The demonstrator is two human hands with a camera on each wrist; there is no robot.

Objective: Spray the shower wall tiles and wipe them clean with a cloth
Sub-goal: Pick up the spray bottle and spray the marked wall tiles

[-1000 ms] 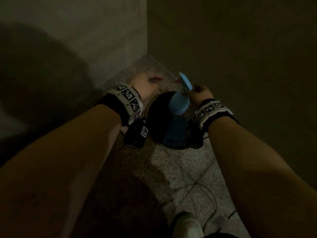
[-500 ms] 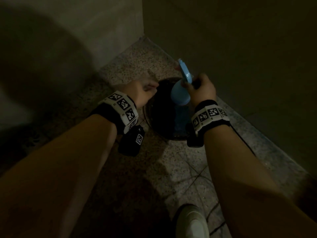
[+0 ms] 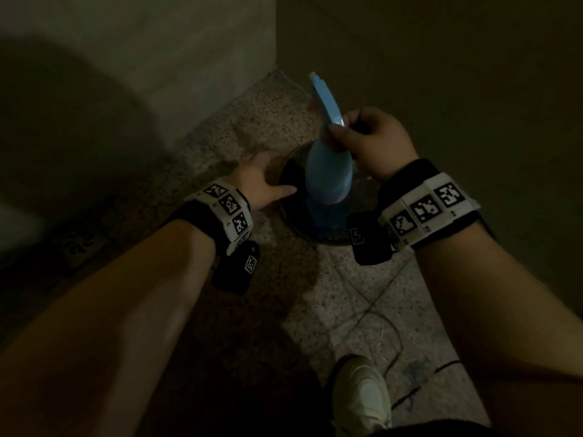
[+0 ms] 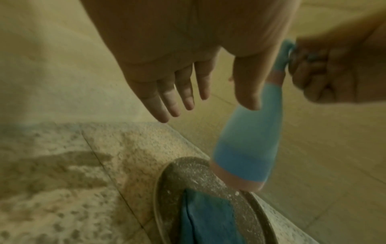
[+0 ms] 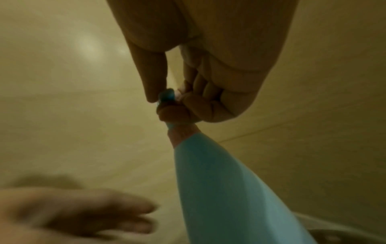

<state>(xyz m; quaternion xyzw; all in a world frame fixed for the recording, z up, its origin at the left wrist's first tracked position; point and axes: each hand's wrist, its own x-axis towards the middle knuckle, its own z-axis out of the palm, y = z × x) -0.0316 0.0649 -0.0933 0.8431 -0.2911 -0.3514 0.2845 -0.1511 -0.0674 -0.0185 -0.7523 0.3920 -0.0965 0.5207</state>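
My right hand grips the neck and trigger of a light blue spray bottle, which hangs just above a dark round bowl on the floor in the shower corner. In the right wrist view my fingers curl round the bottle's neck, with the spray bottle hanging below them. A blue cloth lies in the bowl. My left hand hovers open beside the bowl's left rim, fingers straight, holding nothing. The spray bottle is to its right.
Two tiled walls meet in a corner behind the bowl. The floor is speckled stone with grout lines. A white shoe stands at the bottom. A floor drain lies in shadow on the left.
My right hand has lifted the spray bottle up out of the bowl. My left hand has opened its fingers beside the bowl's rim.
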